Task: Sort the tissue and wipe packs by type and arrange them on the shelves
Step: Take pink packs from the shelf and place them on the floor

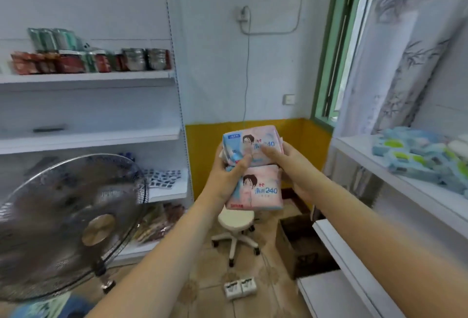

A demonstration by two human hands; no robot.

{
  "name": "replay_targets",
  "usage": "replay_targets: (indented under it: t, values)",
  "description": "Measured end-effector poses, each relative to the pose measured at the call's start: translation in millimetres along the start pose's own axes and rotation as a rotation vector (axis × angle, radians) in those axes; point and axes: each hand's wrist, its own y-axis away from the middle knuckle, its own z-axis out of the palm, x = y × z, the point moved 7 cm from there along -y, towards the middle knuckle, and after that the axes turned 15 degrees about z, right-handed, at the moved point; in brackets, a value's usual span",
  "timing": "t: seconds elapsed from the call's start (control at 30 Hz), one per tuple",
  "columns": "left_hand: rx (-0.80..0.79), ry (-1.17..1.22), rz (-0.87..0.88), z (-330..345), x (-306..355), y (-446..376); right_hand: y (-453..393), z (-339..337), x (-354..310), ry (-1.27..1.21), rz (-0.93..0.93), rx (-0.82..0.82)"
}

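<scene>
Packs (253, 165), pink and pale blue with a drawn figure and "240", are held stacked in mid-air between the shelves. The left hand (225, 173) grips them, thumb across the front; the right hand (286, 163) clasps their right edge.

Two hands hold pink and blue packs up in the air. The left hand (225, 176) grips the lower pack (258, 188), with its thumb on the upper pack (250, 145). The right hand (288, 163) holds the upper pack from the right side. Blue and green packs (420, 158) lie on the white shelf (395, 186) at the right. A big fan (68, 224) stands at the left, and a small white stool (236, 219) stands on the floor below the hands
</scene>
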Motion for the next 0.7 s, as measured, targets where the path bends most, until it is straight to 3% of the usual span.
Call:
replay_targets:
  t: [0.2, 0.53, 0.7]
  values:
    - [0.069, -0.107, -0.123, -67, -58, -49, -118, 41, 36, -0.117, 0.142, -0.089]
    - [0.098, -0.198, -0.354, -169, -183, -84, -256, 92, 121, 0.079, 0.387, -0.305]
    - [0.044, -0.153, -0.452, -202, -256, -118, -321, 94, 149, 0.030, 0.466, -0.224]
